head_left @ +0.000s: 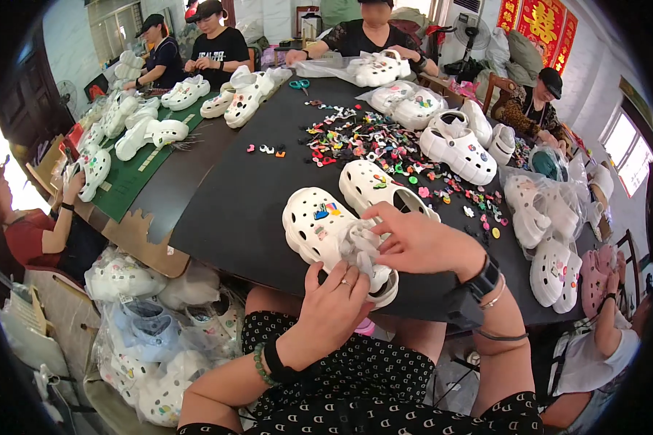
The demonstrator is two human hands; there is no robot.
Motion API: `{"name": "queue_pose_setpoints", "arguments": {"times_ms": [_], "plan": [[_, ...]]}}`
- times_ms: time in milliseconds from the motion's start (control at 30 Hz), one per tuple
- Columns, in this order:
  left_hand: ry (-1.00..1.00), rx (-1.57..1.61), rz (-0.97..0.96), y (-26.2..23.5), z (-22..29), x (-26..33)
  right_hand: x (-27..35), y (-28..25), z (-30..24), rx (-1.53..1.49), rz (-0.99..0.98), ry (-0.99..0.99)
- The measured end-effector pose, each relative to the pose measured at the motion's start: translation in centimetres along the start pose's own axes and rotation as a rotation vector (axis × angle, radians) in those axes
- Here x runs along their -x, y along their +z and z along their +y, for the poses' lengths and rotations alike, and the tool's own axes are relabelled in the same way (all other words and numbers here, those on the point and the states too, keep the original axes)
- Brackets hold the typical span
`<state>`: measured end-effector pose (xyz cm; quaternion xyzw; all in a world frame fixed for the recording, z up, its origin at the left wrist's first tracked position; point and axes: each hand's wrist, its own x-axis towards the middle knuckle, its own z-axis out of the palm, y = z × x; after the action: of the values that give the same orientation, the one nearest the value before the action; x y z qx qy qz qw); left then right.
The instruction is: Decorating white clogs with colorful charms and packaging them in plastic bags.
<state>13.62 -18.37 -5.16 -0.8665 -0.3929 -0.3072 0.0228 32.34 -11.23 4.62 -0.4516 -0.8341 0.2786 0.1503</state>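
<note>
At the near edge of the black table, a white clog (310,215) with colourful charms on its holed upper lies tilted toward me. My left hand (331,303) grips its near side by the opening, fingers bent over the rim. Crumpled, see-through plastic (360,243) fills that opening. My right hand (424,243) reaches over it from the right, its thumb and fingers closed on the plastic; the fingertips are partly hidden. Just beyond, a second white clog (366,181) with charms lies close against the first.
Loose charms (363,138) are heaped across the table, with scissors (300,85) behind. More white clogs (457,148) and bagged ones (548,206) line the right side. Co-workers sit around; one person (33,225) handles a clog at a green mat (149,163). Bagged clogs (149,341) stand low at left.
</note>
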Motion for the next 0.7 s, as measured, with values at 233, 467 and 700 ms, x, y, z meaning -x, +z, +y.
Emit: {"name": "queue_pose_setpoints", "arguments": {"times_ms": [233,467,700], "plan": [[-0.025,0.068,-0.087,-0.1,0.0,-1.0,-1.4,2.0,2.1,0.26,0.148,-0.082],[-0.044,0.104,-0.108,0.6,0.1,-1.5,-4.6,5.1,4.0,0.277,0.23,-0.073],[0.001,-0.013,-0.174,1.2,0.5,-1.8,-4.1,5.1,6.6,0.212,0.2,-0.16]]}}
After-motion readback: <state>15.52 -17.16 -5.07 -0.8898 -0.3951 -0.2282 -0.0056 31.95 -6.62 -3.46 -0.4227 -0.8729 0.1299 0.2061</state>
